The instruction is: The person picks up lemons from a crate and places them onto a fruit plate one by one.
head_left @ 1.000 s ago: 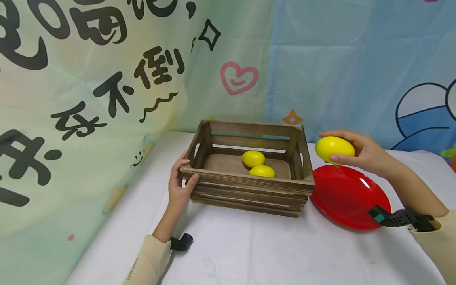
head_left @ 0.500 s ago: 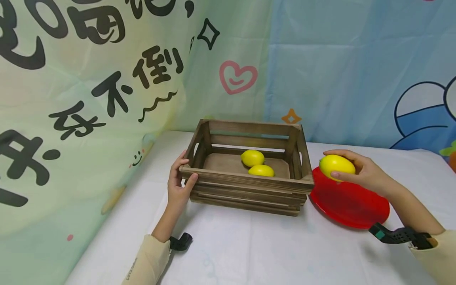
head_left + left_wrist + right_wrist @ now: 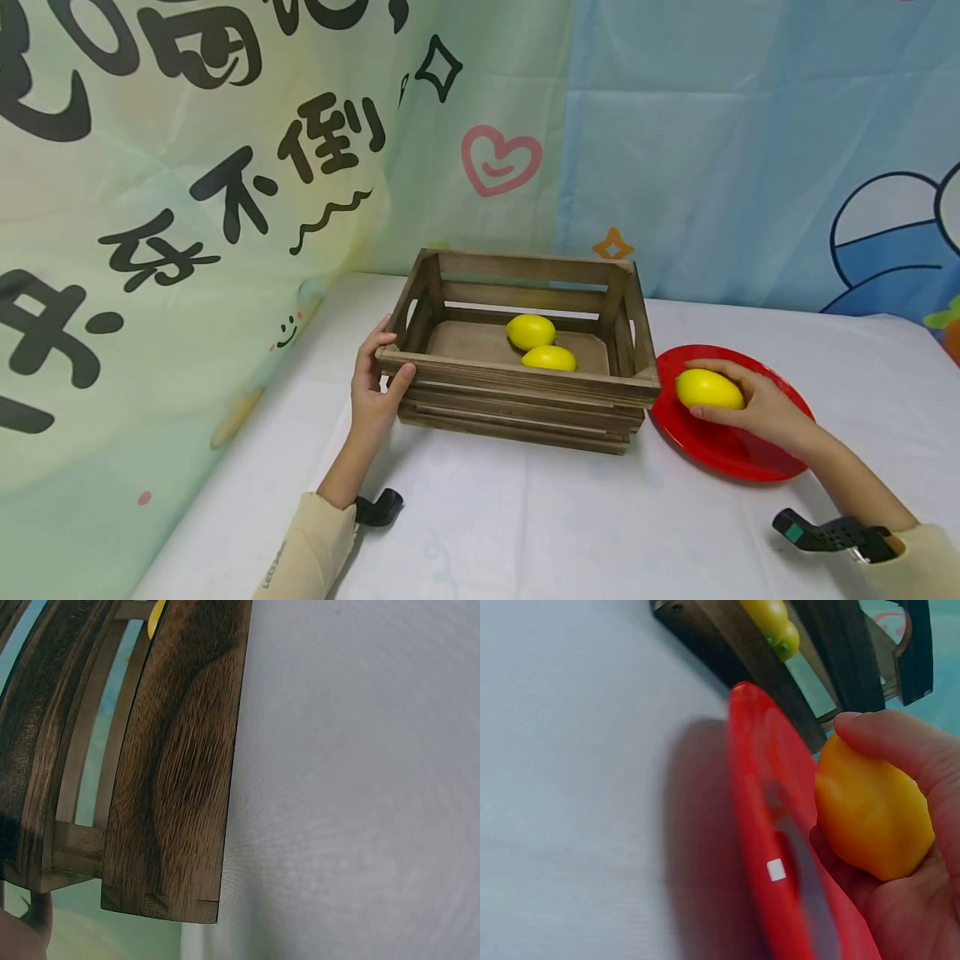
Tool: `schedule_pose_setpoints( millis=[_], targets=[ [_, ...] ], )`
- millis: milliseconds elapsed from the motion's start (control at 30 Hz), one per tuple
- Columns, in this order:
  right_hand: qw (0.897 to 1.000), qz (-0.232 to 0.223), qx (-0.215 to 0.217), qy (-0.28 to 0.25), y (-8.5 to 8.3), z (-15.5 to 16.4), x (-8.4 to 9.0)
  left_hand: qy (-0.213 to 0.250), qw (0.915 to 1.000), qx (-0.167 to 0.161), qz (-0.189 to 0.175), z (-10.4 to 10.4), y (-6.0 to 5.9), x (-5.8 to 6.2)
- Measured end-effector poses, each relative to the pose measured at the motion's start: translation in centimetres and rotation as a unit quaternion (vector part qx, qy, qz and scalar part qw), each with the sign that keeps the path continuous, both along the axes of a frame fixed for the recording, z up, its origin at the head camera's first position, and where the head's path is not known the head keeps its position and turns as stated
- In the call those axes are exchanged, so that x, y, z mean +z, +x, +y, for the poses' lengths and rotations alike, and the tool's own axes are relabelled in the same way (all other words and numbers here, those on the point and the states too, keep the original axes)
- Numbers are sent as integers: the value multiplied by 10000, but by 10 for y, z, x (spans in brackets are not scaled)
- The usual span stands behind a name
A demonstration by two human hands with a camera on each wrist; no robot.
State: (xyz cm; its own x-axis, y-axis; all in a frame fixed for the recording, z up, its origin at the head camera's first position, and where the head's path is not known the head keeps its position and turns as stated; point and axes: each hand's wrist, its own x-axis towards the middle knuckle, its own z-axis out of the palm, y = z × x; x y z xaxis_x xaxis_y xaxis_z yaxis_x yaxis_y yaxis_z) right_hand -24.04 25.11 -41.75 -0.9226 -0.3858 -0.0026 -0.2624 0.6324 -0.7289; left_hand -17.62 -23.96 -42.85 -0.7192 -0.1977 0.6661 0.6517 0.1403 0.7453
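My right hand (image 3: 765,408) grips a yellow lemon (image 3: 708,389), thumb on the near side and fingers behind it. In the head view the lemon overlaps the red plate (image 3: 757,462), low over its surface. The right wrist view shows the same lemon (image 3: 874,810) between thumb and fingers, beside the plate's rim (image 3: 754,825). My left hand (image 3: 375,400) holds the left end of a brown slatted wooden crate (image 3: 517,387), its thumb on the front top slat. Inside the crate lie two more lemons, one farther back (image 3: 531,332) and one nearer (image 3: 550,358).
A white cloth (image 3: 480,517) covers the table under the crate and plate. Behind stands a printed fabric backdrop (image 3: 675,167) with dark lettering on its left part. The plate sits close against the crate's right end. Each wrist wears a black camera mount.
My right hand has lowered the lemon from above the plate's far edge down over the plate. The left hand keeps its hold on the crate, which stays in place.
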Motion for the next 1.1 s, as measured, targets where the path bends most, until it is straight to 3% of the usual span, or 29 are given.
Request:
schedule_pose_setpoints(
  millis=[167, 433, 700, 933, 1100],
  targets=[
    [9999, -85, 0, -57, 1, 0, -8, -11, 10000, 41, -16, 1, 1, 3],
    [10000, -53, 22, -19, 3, -1, -11, 7, 10000, 16, 15, 9, 13, 23],
    [9996, 133, 231, -120, 3, -3, -10, -80, 10000, 12, -54, 9, 13, 22],
    [9961, 136, 550, -679, -1, -2, -2, -119, 9999, -2, -88, 8, 14, 23],
    [9963, 193, 405, -728, -7, 0, 8, -60, 10000, -25, -32, 7, 11, 19]
  ],
)
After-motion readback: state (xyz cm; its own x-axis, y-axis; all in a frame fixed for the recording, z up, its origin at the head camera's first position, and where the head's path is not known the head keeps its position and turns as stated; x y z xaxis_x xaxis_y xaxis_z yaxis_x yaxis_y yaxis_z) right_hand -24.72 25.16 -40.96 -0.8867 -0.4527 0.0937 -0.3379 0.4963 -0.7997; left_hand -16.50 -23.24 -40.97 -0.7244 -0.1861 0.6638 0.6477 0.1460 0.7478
